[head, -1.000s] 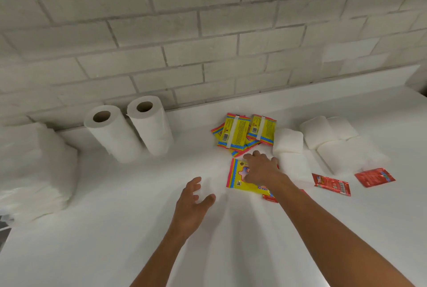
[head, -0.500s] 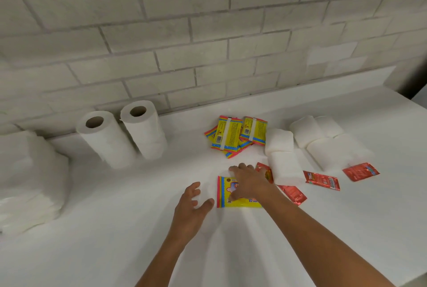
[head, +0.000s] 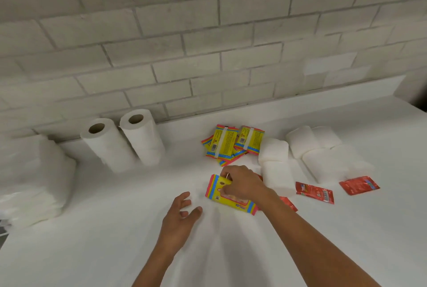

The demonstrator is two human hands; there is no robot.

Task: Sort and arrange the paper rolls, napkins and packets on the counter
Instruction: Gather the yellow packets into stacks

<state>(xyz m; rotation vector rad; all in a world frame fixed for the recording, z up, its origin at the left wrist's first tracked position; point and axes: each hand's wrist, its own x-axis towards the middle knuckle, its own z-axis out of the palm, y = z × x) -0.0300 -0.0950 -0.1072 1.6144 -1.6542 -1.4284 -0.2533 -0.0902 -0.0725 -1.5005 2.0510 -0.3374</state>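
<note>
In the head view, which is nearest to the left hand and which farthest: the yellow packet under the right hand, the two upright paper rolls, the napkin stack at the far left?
From the left hand:
1. Yellow packet, just to its right, gripped by the right hand.
2. Paper rolls, behind and left, by the wall.
3. Napkin stack, at the far left edge.

pale grey brick wall (head: 208,32), white upstand (head: 323,99) along its foot

Bright, even overhead light; the white counter top (head: 92,240) is nearly overexposed, with faint soft shadows. Wide-angle distortion bows the pale grey brick wall (head: 208,32); edges slightly soft.
</note>
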